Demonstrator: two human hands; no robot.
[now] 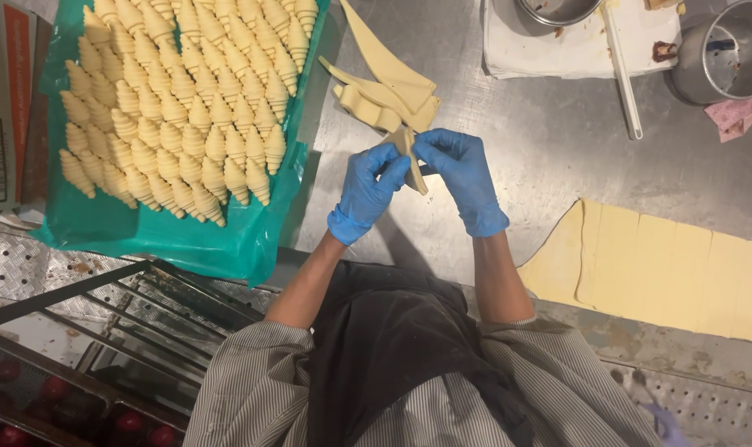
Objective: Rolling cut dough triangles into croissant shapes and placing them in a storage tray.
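Both my hands wear blue gloves and meet over a steel worktable point(541, 141). My left hand point(367, 190) and my right hand point(463, 178) pinch the same pale dough triangle point(411, 153) between their fingertips, lifted just off the steel. Right behind it lies a small pile of cut dough triangles point(384, 79). To the left, a green plastic sheet point(185, 236) carries many rows of rolled raw croissants point(177, 99).
A scored sheet of dough point(665, 273) lies at the right. At the back right are a white cloth point(574, 50) with a white spatula point(622, 74), a metal bowl point(554, 8) and a metal cylinder point(727, 54). A wire rack point(103, 323) stands lower left.
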